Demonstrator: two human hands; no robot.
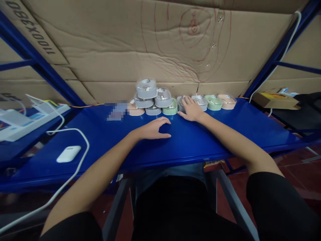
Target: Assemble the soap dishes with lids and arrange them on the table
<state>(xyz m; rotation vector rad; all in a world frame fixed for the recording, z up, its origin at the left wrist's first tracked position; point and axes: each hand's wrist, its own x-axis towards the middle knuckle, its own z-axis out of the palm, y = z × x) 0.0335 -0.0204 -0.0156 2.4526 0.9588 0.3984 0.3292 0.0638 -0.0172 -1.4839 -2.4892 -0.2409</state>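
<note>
Two hands: bare, both over the blue surface (pixel 112 150), the right reaching farther back than the left.
Left hand (pixel 151 129): open, thumb and fingers curved well apart, nothing between them; it is in front of the stacked boxes.
Right hand (pixel 192 108): fingers spread over a gray box (pixel 179 104), thumb toward its front; whether it grips or merely rests there, I cannot tell.
Stacked boxes (pixel 146 89): clear-lidded, in three tiers, one gray on top, two gray below it, then pink, gray and green along the bottom.
Row to the right: beyond the hand-covered box come a pale gray box (pixel 200 103), a green box (pixel 213 103) and a pink box (pixel 227 102), side by side.
Left end: a pixelated item (pixel 117 111), too obscured to identify, beside the stack.
White case (pixel 69 154): lying near the left forearm, a white cable (pixel 87 147) curving around it.
Backdrop: cardboard (pixel 107 40) with red curved lines.
</note>
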